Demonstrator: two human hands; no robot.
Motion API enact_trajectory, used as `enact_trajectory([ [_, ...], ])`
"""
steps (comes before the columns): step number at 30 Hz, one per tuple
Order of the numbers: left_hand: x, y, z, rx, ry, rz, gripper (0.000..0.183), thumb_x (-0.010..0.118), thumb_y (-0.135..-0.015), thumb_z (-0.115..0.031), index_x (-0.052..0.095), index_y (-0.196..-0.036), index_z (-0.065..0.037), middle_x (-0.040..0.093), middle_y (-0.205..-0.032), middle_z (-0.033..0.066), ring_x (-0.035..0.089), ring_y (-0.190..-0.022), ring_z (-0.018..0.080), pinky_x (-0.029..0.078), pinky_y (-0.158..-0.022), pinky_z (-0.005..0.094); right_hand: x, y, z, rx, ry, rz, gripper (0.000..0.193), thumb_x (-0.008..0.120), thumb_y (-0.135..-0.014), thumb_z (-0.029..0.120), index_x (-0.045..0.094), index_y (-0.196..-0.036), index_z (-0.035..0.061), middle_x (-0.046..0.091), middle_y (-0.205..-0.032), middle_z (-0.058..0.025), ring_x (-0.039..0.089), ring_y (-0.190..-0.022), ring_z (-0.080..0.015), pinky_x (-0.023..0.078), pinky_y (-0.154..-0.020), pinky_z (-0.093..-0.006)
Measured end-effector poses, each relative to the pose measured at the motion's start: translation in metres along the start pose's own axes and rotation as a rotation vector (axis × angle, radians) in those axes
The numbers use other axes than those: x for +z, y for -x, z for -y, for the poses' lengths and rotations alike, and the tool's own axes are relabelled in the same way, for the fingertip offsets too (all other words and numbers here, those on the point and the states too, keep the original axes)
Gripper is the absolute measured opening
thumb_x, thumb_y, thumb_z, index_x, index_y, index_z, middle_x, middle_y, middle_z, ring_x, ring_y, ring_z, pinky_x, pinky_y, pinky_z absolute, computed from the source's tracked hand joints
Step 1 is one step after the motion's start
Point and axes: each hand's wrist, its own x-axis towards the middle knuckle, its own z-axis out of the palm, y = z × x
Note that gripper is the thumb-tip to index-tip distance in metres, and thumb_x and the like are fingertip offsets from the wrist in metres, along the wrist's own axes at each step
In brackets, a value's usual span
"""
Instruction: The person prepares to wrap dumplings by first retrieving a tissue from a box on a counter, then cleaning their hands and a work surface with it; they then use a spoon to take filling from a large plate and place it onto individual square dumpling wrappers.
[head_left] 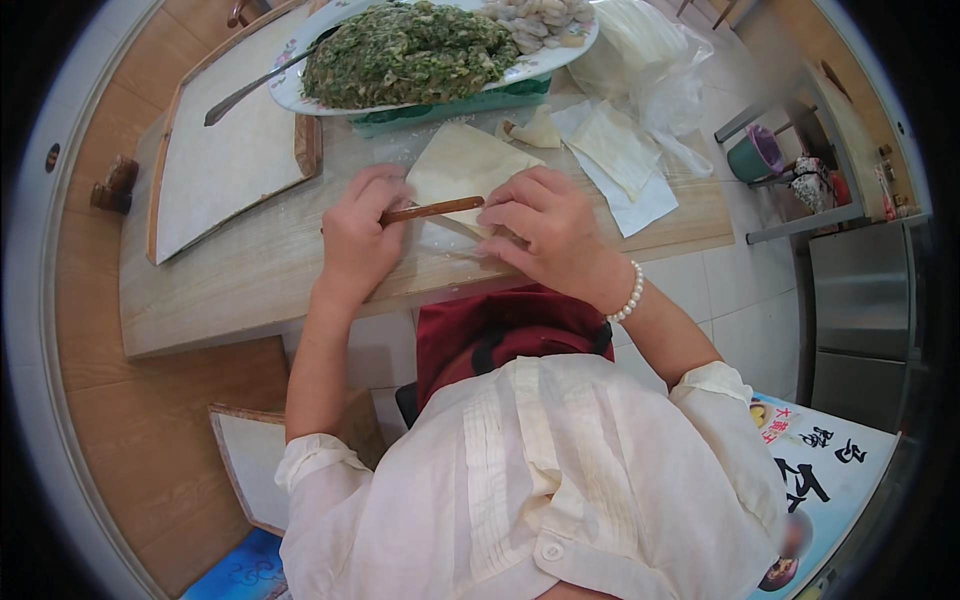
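Gripping a slim wooden stick (432, 210), the left hand (356, 225) hides part of it; whether the right hand's (550, 225) bent fingers (520, 190) hold its tip, I cannot tell. Beneath, a thin, pale wrapper (462, 163) lies partly covered on the worktop (230, 295).

The brown wooden stick (435, 209) sits in my left grip (365, 235), thin and smooth, pointing sideways with its far tip just beside the fingers of my right grip (545, 222). Under it lies the wrapper (468, 160), a thin, pale cream sheet with straight edges, spread on the counter (240, 290), its near part crossed by the stick and partly hidden.
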Motion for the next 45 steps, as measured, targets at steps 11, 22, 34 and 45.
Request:
enact_trajectory([
  [11, -0.004, -0.016, -0.014, -0.039, 0.005, 0.168, 0.019, 0.063, -0.071, 0.002, 0.070, -0.087, -0.003, 0.068, -0.100, 0.0138, 0.066, -0.080, 0.0299, 0.052, -0.067, 0.0349, -0.018, 0.006, -0.005, 0.041, 0.032, 0.051, 0.011, 0.074, -0.069, 0.007, 0.066, -0.077, 0.0075, 0.062, -0.084, -0.0053, 0.060, -0.078, -0.0248, 0.049, -0.070, -0.0372],
  [22, -0.013, -0.012, -0.036, -0.106, 0.057, 0.250, 0.018, 0.064, -0.077, 0.001, 0.068, -0.094, 0.000, 0.069, -0.101, 0.0121, 0.062, -0.068, 0.0180, 0.048, -0.061, 0.0277, -0.042, 0.036, -0.016, 0.167, -0.071, -0.111, 0.013, 0.072, -0.071, 0.007, 0.068, -0.084, 0.0071, 0.063, -0.083, -0.0090, 0.062, -0.084, -0.0276, 0.050, -0.075, -0.0390],
  [34, -0.011, -0.002, -0.035, -0.253, 0.180, 0.135, 0.013, 0.063, -0.087, -0.004, 0.067, -0.097, 0.002, 0.059, -0.073, 0.0024, 0.048, -0.066, 0.0077, 0.038, -0.059, 0.0232, -0.079, 0.030, -0.087, 0.708, -0.003, -0.047, 0.014, 0.069, -0.079, 0.015, 0.071, -0.085, 0.0028, 0.066, -0.075, -0.0087, 0.061, -0.065, -0.0230, 0.049, -0.064, -0.0333],
  [45, -0.016, 0.006, -0.029, -0.285, 0.214, 0.087, 0.009, 0.065, -0.084, -0.003, 0.064, -0.089, 0.004, 0.053, -0.065, 0.0046, 0.044, -0.058, 0.0091, 0.037, -0.052, 0.0256, -0.105, 0.021, -0.097, 0.950, -0.759, -0.473, 0.014, 0.064, -0.090, 0.015, 0.067, -0.096, 0.0036, 0.063, -0.086, 0.0009, 0.055, -0.075, -0.0050, 0.044, -0.068, -0.0194],
])
